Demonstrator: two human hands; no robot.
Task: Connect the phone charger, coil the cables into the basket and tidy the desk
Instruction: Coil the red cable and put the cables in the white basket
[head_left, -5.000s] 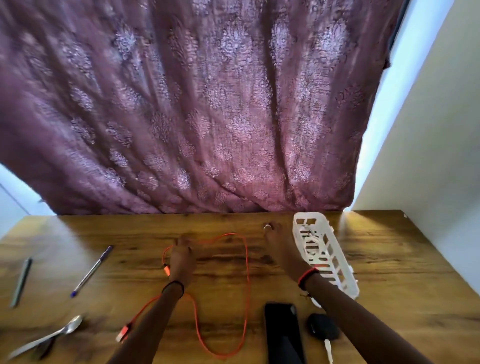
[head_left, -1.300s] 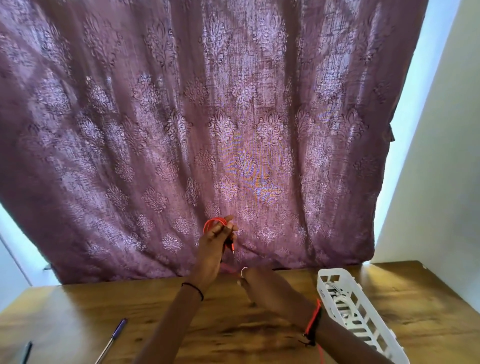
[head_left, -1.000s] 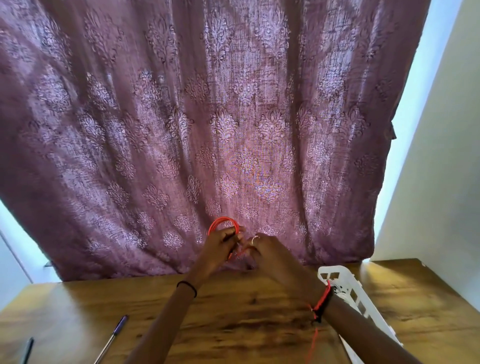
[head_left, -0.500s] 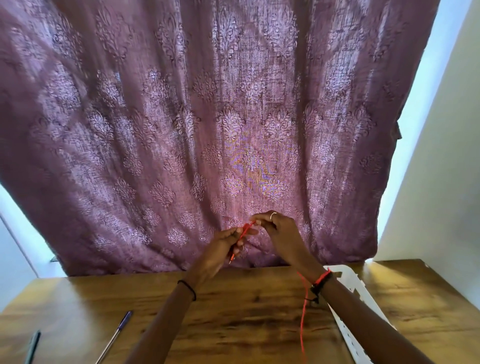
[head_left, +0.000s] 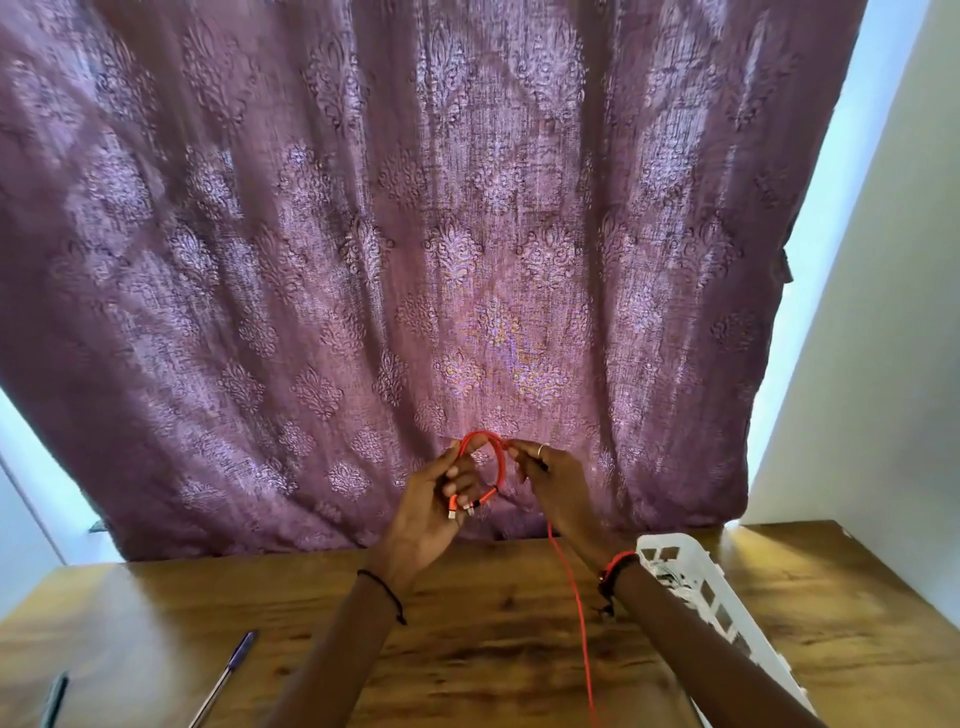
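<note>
Both my hands are raised in front of the curtain, above the desk. My left hand grips a small coil of the orange charging cable, with the cable's plug end sticking out below my fingers. My right hand pinches the same cable at the top of the loop. The loose rest of the cable hangs straight down past my right wrist and out of view. The white plastic basket lies on the desk at the right, partly behind my right forearm. Neither the phone nor the charger plug is in view.
The wooden desk fills the bottom of the view. A purple pen and a dark pen lie at its left. A patterned purple curtain hangs behind the desk, and a white wall stands at the right.
Five seconds ago the cable lay spread on the desk; both hands lifted it. Over the last second my right hand wound another loop around the coil held in my left.
</note>
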